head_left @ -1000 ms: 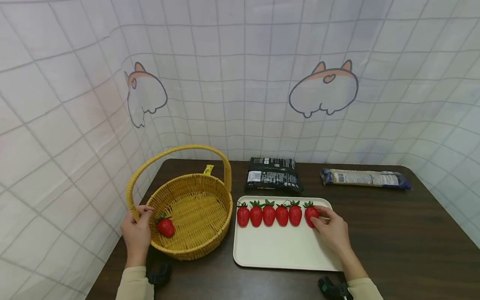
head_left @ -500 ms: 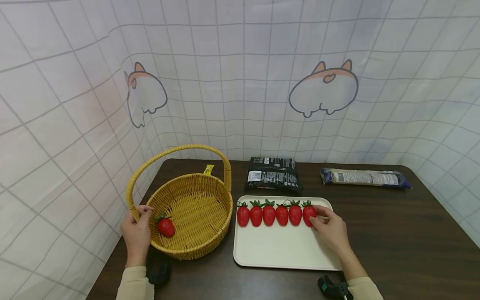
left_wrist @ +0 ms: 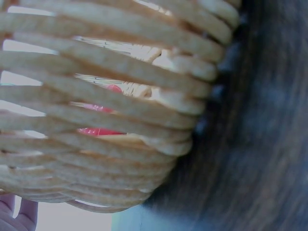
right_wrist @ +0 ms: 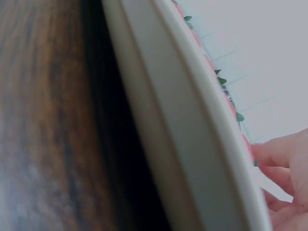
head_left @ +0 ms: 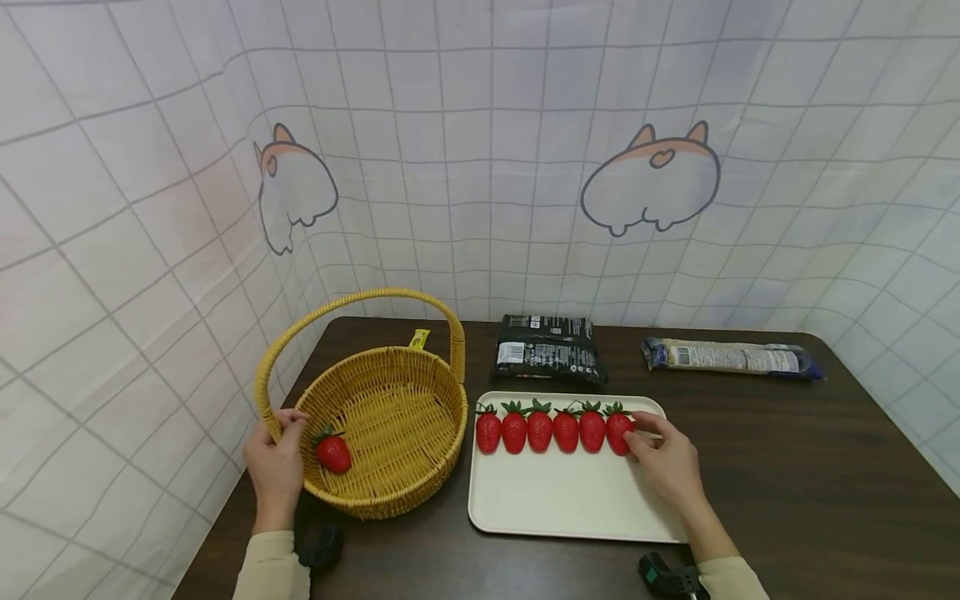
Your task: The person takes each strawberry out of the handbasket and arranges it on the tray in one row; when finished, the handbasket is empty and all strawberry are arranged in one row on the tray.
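My left hand [head_left: 273,471] grips the yellow wicker basket [head_left: 401,429] at its left side, where the tall handle [head_left: 264,375] meets the rim. Inside the basket, near that hand, lies one strawberry [head_left: 333,454]; bits of its red show through the weave in the left wrist view. To the right, a cream tray [head_left: 555,496] bears a row of several strawberries along its far side, leaves pointing away. My right hand [head_left: 666,462] pinches the rightmost strawberry [head_left: 618,432] between thumb and fingers, close beside its neighbour [head_left: 592,431]. In the right wrist view the tray's side wall [right_wrist: 178,115] hides most of the row.
Behind the tray lies a black packet [head_left: 549,350], with a long clear-and-blue packet [head_left: 731,357] farther right. A small yellow wrapper [head_left: 419,339] sits behind the basket. White gridded cloth [head_left: 487,183] walls in the dark wooden table [head_left: 810,467].
The rightmost strawberry has shifted slightly left with my right hand, narrowing the gap to its neighbour. My left hand keeps its hold on the basket. The head view has moved very slightly.
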{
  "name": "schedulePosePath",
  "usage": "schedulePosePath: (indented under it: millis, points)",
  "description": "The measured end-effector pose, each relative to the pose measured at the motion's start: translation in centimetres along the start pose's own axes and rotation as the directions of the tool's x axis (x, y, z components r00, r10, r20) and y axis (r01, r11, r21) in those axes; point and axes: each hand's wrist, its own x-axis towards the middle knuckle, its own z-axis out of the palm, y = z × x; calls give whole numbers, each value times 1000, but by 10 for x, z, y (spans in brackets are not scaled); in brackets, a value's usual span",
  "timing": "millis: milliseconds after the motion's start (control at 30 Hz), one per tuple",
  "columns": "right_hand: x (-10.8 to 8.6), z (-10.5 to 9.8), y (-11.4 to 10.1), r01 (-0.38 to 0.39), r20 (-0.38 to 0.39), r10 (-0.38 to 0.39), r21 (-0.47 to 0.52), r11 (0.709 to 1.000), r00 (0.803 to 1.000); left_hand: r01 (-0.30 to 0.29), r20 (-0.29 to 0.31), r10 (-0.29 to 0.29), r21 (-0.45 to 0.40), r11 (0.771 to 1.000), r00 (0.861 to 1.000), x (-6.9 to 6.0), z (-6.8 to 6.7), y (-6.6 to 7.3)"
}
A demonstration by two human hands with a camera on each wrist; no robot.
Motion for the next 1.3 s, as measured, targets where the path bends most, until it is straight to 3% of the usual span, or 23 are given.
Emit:
schedulePosePath:
  millis: [200, 267, 333, 467, 600, 733, 867, 967, 1133, 1200, 1300]
  points:
    - [-3, -1, -5, 21, -161, -19, 11, 1000, 987, -18, -6, 18, -9, 1000, 1000, -5, -1, 21]
    - [-6, -1, -13, 36, -175, -25, 60, 998, 984, -19, -7, 19, -8, 1000, 1000, -5, -1, 23]
    - [-11, -1, -25, 47, -138, -27, 136, 990, 990, -19, -7, 19, -9, 1000, 1000, -6, -2, 24]
    - [-23, 6, -54, 39, 19, -47, 304, 952, 999, -18, -5, 18, -24, 1000, 1000, -6, -2, 25]
    - [-34, 25, -82, 53, 168, -120, 358, 932, 979, -21, -3, 21, -33, 999, 1000, -5, -3, 27]
    - [-43, 53, -106, 122, 284, -238, 374, 919, 929, -12, -7, 12, -27, 1000, 1000, -5, -3, 28]
    - [-50, 83, -127, 211, 341, -356, 394, 895, 870, -6, -5, 6, -37, 999, 1000, -5, -3, 25]
    - [-55, 104, -140, 269, 380, -421, 391, 880, 824, -2, -5, 2, -43, 999, 1000, -3, -2, 17]
    - [-59, 131, -157, 347, 456, -510, 395, 850, 729, 3, -12, -3, -21, 1000, 1000, 2, 1, -5]
    - [-58, 139, -162, 355, 464, -530, 415, 838, 710, -4, -13, 4, -15, 1000, 1000, 3, 1, -10]
    - [-55, 148, -172, 347, 474, -535, 429, 834, 700, -19, -16, 19, -10, 1000, 1000, 3, 1, -7]
